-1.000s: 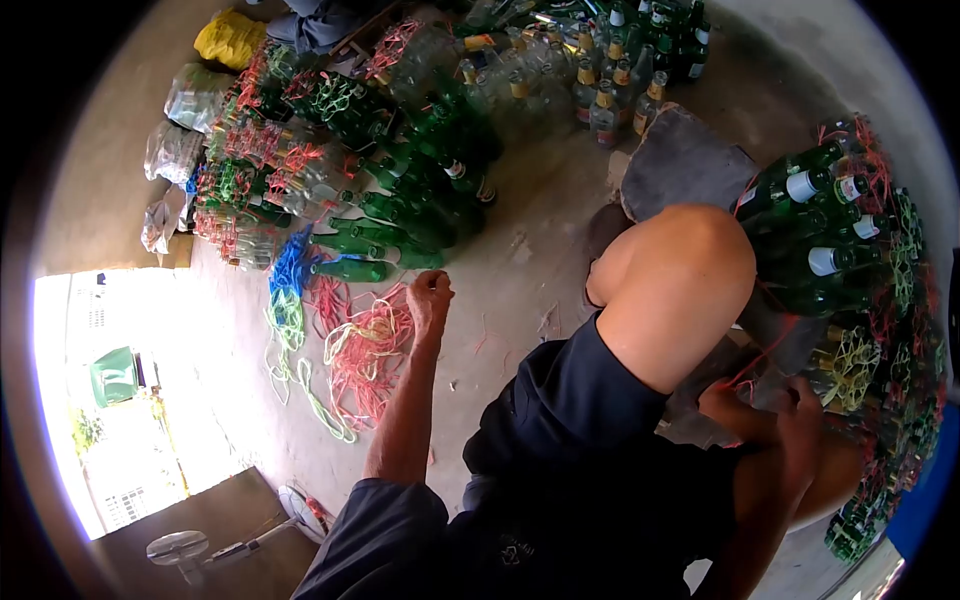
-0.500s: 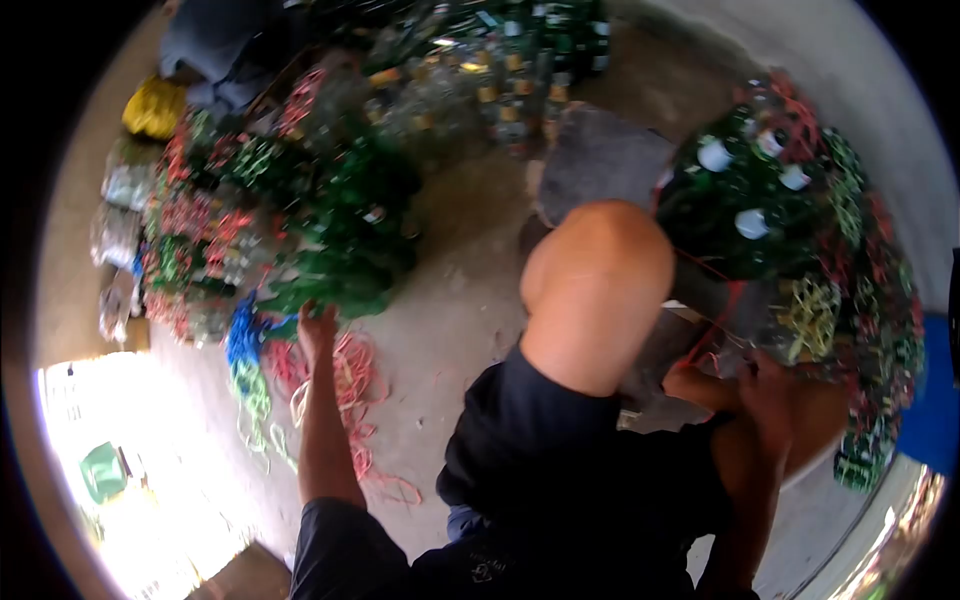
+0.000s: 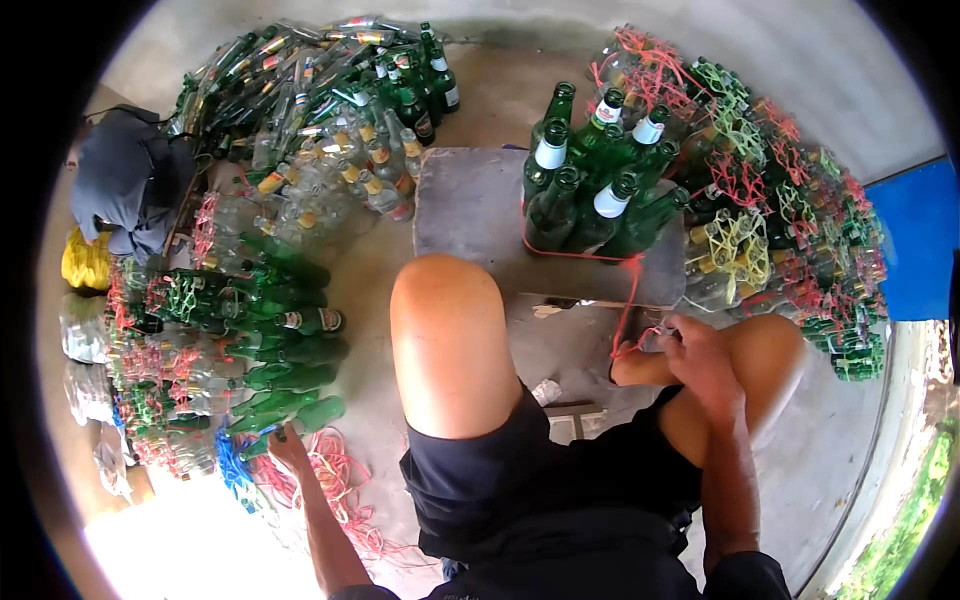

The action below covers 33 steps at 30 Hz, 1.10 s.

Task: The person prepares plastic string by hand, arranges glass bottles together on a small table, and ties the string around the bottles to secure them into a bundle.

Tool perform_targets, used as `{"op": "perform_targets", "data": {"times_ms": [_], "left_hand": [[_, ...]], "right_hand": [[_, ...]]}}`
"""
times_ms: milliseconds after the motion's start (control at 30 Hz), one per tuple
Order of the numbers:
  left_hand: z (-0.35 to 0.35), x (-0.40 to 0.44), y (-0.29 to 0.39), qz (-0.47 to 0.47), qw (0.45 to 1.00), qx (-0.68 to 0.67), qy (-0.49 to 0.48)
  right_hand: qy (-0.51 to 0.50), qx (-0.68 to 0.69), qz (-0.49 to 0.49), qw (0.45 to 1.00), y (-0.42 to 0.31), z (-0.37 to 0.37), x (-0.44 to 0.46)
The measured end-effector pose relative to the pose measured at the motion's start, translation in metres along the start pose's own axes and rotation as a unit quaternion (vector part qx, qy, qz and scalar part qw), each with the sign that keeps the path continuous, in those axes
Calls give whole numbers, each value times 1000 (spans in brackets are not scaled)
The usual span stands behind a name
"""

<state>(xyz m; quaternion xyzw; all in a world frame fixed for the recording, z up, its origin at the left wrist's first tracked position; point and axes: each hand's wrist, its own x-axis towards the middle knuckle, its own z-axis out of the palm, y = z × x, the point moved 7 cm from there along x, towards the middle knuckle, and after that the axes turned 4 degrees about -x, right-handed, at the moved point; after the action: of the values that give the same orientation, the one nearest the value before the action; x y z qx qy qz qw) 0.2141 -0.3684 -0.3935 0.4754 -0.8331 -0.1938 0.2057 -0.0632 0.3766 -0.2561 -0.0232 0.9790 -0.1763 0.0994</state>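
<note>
Several upright green bottles (image 3: 600, 190) stand grouped on a dark slab (image 3: 460, 205), with a red string (image 3: 628, 290) around their lower part. That string runs down to my right hand (image 3: 700, 365), whose fingers are pinched on it beside my bent leg. At the lower left, my left hand (image 3: 290, 450) has its fingers closed around the end of a green bottle (image 3: 258, 442) at the front of a row of lying green bottles (image 3: 290, 376). My fingertips there are partly hidden. Loose pink string (image 3: 335, 470) and blue string (image 3: 232, 465) lie by that hand.
Bundles of bottles tied with coloured string (image 3: 770, 200) are stacked along the right wall. Many loose bottles (image 3: 300, 80) are heaped at the back left, near clear bottles (image 3: 385, 195) and dark cloth (image 3: 130, 180). A yellow bundle (image 3: 86, 260) sits at the far left.
The view has turned right, bringing the bottles on the slab to the centre. My left hand has moved from bare floor to the row of lying bottles. My right hand still has the red string.
</note>
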Motion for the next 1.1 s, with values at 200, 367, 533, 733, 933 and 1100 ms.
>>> {"op": "perform_targets", "data": {"times_ms": [200,367,533,733,933,1100], "left_hand": [[-28,-26,106,95,994,-51,-33],[-45,-34,238,147,978,-129,-79],[-51,-39,372,248,942,-195,-115],[-15,-44,496,323,884,-257,-221],[59,-51,567,383,852,-233,-269],[86,-71,603,432,848,-162,-262]], "right_hand": [[4,21,-15,1000,-2,4,-1],[8,66,-35,997,-4,-4,-3],[37,99,-44,993,-6,-17,-11],[54,90,-65,992,-4,-22,-19],[56,114,-43,991,-6,-30,-22],[48,131,-20,990,1,-26,-25]]}}
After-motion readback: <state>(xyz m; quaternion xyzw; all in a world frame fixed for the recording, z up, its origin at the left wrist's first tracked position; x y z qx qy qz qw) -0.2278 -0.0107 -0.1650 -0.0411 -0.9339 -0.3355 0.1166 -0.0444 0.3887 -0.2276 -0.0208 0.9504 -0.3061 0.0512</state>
